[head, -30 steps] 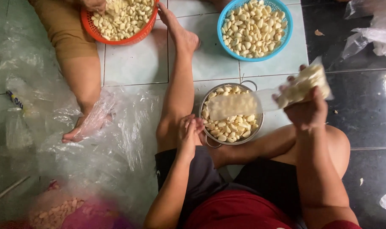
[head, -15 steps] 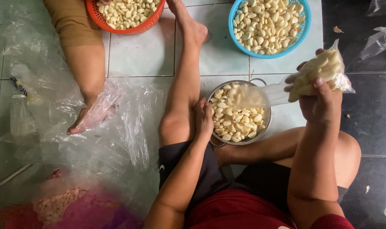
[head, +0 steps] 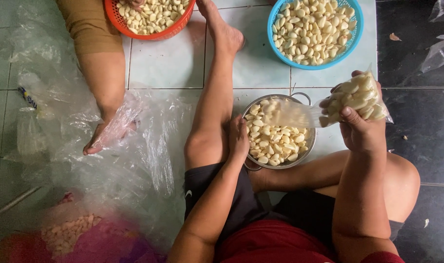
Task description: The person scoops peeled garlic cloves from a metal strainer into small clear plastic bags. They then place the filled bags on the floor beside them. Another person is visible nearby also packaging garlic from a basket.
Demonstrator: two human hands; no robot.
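Right hand (head: 361,131) pinching the garlic bag (head: 356,100) above the colander (head: 280,134), left hand (head: 239,139) pressed on its rim; best kept level.

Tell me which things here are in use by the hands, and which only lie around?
In use: right hand, clear bag of garlic cloves, left hand, metal colander.
Lying about: blue basket, orange basket, loose plastic sheets.
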